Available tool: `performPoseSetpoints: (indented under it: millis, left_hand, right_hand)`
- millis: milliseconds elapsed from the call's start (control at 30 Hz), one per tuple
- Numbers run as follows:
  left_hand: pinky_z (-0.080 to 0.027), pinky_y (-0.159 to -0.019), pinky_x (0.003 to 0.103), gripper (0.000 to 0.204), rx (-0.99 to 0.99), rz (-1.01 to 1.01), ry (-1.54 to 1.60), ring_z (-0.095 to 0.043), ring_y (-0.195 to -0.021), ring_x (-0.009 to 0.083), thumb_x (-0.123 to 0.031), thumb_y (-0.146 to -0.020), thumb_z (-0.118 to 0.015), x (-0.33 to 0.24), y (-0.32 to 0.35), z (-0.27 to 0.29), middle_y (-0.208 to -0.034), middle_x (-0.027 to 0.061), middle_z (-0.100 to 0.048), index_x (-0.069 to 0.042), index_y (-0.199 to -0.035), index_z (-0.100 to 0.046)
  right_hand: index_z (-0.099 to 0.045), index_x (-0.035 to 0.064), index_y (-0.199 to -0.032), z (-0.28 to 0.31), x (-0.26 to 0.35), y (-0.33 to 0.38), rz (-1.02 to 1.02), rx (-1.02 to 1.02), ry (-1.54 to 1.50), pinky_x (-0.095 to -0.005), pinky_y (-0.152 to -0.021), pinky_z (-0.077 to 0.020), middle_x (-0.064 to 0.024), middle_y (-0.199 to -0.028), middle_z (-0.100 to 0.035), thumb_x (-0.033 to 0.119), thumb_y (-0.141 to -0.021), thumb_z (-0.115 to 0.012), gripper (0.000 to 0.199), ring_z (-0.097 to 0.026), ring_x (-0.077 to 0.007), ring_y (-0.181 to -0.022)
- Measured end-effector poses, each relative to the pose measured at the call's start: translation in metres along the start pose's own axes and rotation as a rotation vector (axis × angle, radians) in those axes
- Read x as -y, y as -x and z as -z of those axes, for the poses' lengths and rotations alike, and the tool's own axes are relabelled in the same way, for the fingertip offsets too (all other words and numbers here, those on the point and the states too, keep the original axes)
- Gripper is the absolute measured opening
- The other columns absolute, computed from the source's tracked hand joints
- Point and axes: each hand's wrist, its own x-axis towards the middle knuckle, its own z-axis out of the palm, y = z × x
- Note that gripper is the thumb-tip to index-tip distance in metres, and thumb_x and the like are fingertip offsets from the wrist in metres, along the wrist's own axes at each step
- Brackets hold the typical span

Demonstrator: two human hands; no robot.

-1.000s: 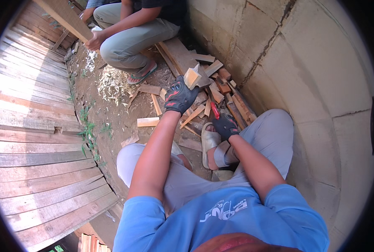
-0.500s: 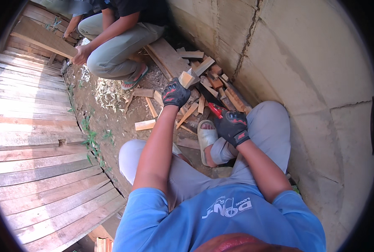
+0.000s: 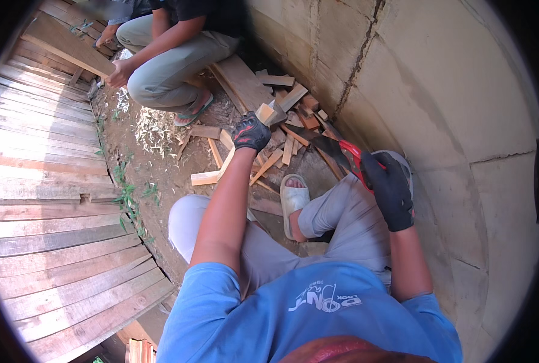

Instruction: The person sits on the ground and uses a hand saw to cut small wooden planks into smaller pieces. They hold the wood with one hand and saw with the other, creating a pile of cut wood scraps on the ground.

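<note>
My left hand [image 3: 251,132], in a black glove with red marks, is closed on a pale wood piece [image 3: 265,113] whose cut end faces up. That piece rests by the end of a wide plank [image 3: 240,81]. In a matching glove, my right hand [image 3: 391,190] grips the red handle of a handsaw [image 3: 328,147] over my right knee. Its dark blade slants up and left, the tip near loose offcuts beside the held wood. Glove and fingers hide part of the handle, and I cannot tell whether the blade touches the wood.
Wood offcuts [image 3: 271,167] litter the ground ahead of my feet. A concrete wall [image 3: 439,115] rises close on my right; wooden boards [image 3: 57,212] line the left. Ahead, a crouching person [image 3: 166,72] holds a long board [image 3: 66,45] near shavings [image 3: 152,130]; another person's hand shows behind.
My right hand has moved right over my knee, drawing the saw back so more of its blade shows. The left hand keeps its grip in nearly the same place.
</note>
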Motion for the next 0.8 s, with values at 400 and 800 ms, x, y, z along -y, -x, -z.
performPoseSetpoints:
  millis: [400,800]
  left_hand:
    - [-0.047,-0.108,0.057,0.102,0.027,-0.216,-0.221,-0.058,-0.130,0.0492,-0.072,-0.084,-0.070,-0.008,-0.054,-0.036,-0.141,0.0315,-0.058,0.000,-0.153,-0.047]
    - [-0.042,-0.112,0.060,0.098,-0.055,-0.183,-0.230,-0.045,-0.138,0.0472,-0.064,-0.075,-0.081,0.011,-0.059,-0.078,-0.152,0.0205,-0.047,-0.019,-0.156,-0.050]
  right_hand:
    - [-0.061,0.0050,-0.146,0.017,0.016,0.004,-0.107,-0.120,-0.152,-0.0381,-0.097,-0.0527,-0.0167,-0.124,-0.072,0.035,-0.095,-0.078,0.061,-0.070,-0.0260,-0.102]
    - [-0.075,0.0019,-0.122,-0.142,-0.013,-0.110,0.014,-0.265,-0.560,-0.0390,-0.089,-0.0554,-0.0207,-0.107,-0.077,0.036,-0.096,-0.074,0.043,-0.075,-0.0317,-0.099]
